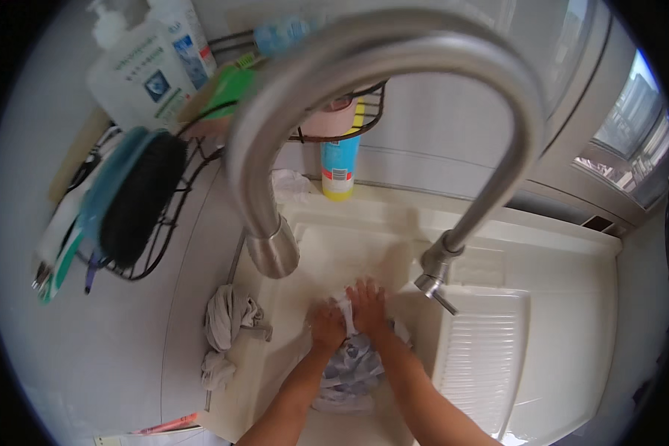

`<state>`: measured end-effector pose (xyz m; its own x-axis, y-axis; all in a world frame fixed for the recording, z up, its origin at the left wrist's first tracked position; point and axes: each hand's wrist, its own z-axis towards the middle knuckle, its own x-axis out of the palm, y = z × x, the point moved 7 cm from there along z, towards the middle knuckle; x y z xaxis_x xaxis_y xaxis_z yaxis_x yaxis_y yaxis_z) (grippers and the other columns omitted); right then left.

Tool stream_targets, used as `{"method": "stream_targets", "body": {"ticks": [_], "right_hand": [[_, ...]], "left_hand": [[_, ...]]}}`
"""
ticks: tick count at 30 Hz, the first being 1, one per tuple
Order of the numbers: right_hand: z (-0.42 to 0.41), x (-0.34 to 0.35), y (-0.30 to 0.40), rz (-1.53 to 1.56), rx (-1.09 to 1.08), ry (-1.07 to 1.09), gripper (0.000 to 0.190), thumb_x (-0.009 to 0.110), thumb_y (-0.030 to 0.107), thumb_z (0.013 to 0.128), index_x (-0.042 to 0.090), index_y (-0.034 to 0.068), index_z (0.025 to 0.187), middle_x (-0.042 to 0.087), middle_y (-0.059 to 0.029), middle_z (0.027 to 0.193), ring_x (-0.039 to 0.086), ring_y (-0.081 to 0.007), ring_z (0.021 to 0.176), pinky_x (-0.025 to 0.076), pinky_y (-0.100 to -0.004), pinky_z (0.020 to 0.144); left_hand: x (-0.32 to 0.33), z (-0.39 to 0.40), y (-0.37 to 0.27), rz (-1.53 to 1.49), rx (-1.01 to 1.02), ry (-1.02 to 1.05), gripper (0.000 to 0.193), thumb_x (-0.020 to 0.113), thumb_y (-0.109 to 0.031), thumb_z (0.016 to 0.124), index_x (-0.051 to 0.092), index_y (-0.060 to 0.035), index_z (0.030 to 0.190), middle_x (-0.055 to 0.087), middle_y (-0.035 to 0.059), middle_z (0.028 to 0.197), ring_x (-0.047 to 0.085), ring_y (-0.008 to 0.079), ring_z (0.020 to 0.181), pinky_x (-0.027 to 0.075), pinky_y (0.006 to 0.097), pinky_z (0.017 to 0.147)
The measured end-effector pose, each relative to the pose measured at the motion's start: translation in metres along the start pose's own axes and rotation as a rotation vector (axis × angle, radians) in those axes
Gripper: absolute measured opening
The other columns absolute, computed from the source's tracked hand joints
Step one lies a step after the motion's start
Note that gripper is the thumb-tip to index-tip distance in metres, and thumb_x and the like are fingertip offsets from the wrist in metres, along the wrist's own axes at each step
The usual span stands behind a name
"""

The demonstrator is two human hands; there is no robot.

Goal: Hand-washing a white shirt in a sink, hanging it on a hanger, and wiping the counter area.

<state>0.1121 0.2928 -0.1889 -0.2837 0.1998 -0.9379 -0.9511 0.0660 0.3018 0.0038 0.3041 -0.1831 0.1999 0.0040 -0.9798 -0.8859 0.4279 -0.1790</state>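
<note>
A wet white and grey-blue patterned cloth lies bunched in the cream-coloured sink basin. My left hand is blurred and curls around a white part of it. Right beside it, my right hand presses on the same white strip, its fingers pointing away from me. That strip runs up between both hands. The palms and the fabric under them are hidden.
A curved metal faucet with a lever arches over the basin. To the right lies a ribbed washboard. A grey rag hangs on the left rim. Wire racks hold a black-bristled brush and a pump bottle; a blue-and-yellow tube stands behind.
</note>
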Motion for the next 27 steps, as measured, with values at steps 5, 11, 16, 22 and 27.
{"method": "stream_targets", "body": {"ticks": [5,11,16,22,27], "right_hand": [[0.069,0.028,-0.007,-0.036,-0.146,0.266,0.047,0.046,0.022,0.072,0.041,0.026,0.119,0.036,-0.0078,0.125,0.028,-0.0277,0.118,0.019,-0.0526,0.095],[0.082,-0.008,0.009,0.097,-0.297,0.237,0.049,0.054,0.013,0.066,0.045,0.022,0.113,0.04,-0.0083,0.117,0.042,-0.027,0.104,0.034,-0.0448,0.085],[0.036,-0.053,0.031,0.282,0.018,0.298,0.053,0.059,0.006,0.062,0.044,0.016,0.111,0.041,-0.0115,0.109,0.048,-0.0289,0.096,0.041,-0.0381,0.079],[-0.031,-0.185,0.08,0.802,-0.167,0.134,0.072,0.072,0.015,0.057,0.034,0.006,0.117,0.039,-0.015,0.116,0.038,-0.0298,0.109,0.035,-0.037,0.089],[-0.043,-0.169,0.056,1.17,0.032,0.297,0.098,0.081,0.025,0.048,0.024,0.001,0.124,0.044,-0.0132,0.117,0.039,-0.0235,0.111,0.033,-0.035,0.092]], "left_hand": [[0.015,0.051,0.007,-0.1,-0.01,0.152,0.039,0.049,-0.018,0.07,0.047,-0.0016,0.105,0.05,0.021,0.097,0.046,0.0333,0.094,0.036,0.0438,0.08],[-0.015,0.037,0.03,-0.318,-0.056,-0.141,0.038,0.052,-0.02,0.069,0.048,-0.0033,0.103,0.052,0.0192,0.097,0.05,0.031,0.091,0.037,0.0392,0.083],[0.004,-0.046,0.033,-1.892,-1.084,0.523,0.031,0.049,-0.019,0.075,0.047,-0.0075,0.104,0.054,0.0068,0.092,0.053,0.0208,0.083,0.045,0.0388,0.072],[-0.076,-0.021,-0.031,-2.077,-0.696,0.473,0.021,0.047,-0.028,0.077,0.053,-0.0089,0.086,0.056,0.0069,0.076,0.057,0.0194,0.062,0.048,0.0322,0.052],[-0.268,-0.001,-0.094,-2.098,-0.454,0.514,0.019,0.055,-0.021,0.067,0.053,-0.0046,0.076,0.052,0.0064,0.062,0.053,0.0189,0.052,0.046,0.0308,0.047]]}}
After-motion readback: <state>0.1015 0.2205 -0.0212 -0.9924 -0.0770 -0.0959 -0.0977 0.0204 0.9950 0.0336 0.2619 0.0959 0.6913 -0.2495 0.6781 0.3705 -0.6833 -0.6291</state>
